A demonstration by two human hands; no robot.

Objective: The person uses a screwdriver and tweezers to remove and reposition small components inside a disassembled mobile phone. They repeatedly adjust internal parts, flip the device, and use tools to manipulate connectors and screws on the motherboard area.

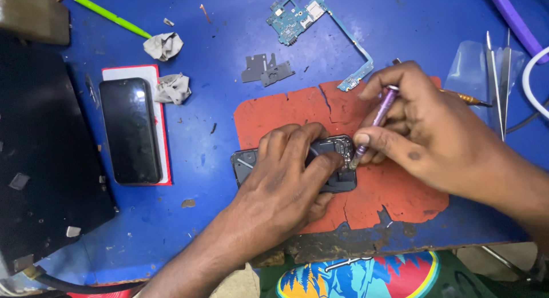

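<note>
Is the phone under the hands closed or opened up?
Opened up: the phone shows bare inner parts, where the right hand works a screwdriver.

Left hand (286, 172) steadying opened phone (337, 163), right hand (426, 132) gripping purple screwdriver (374, 123)

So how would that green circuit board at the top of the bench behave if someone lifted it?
The circuit board looks thin and light. Its long narrow arm running down to a small end piece would probably flex or snap if lifted from one end. Lying flat on the blue bench, it shouldn't roll.

Worn blue worktable (229, 12), chipped front edge
</note>
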